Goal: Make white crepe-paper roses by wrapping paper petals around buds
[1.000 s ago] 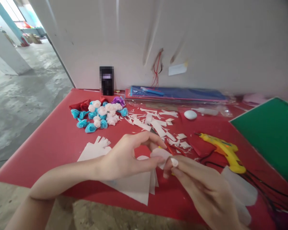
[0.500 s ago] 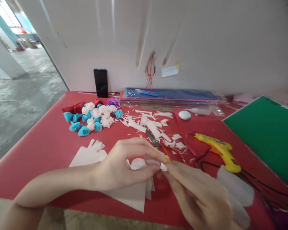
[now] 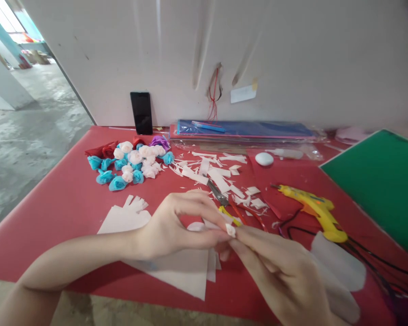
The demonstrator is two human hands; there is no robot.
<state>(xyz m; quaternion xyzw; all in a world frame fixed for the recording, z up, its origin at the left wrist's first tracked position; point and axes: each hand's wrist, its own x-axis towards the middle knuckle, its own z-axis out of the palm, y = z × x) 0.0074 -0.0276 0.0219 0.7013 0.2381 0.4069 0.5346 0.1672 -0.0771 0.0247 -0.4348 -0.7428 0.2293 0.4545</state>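
Between the fingertips of both hands sits a small white rolled paper piece (image 3: 230,230). My left hand (image 3: 177,226) pinches it from the left, thumb and forefinger together. From the right, my right hand (image 3: 285,267) closes its thumb and fingers on the same piece. White paper sheets (image 3: 187,271) lie on the red table (image 3: 71,181) beneath my left hand. Just beyond the hands are pliers (image 3: 219,194) among white paper scraps (image 3: 219,179). Blue (image 3: 118,183), white, red and purple paper flowers are grouped at the left.
A yellow glue gun (image 3: 313,208) with black cables lies at the right, near a green board (image 3: 377,181) and pale petal-shaped sheets (image 3: 340,262). Behind are a phone (image 3: 142,113), a white oval object (image 3: 264,158) and plastic-wrapped blue sheets (image 3: 258,129) along the wall.
The view has shifted slightly. The white piece has turned a little between my fingers and shows more of its end. Both hands keep their pinch.
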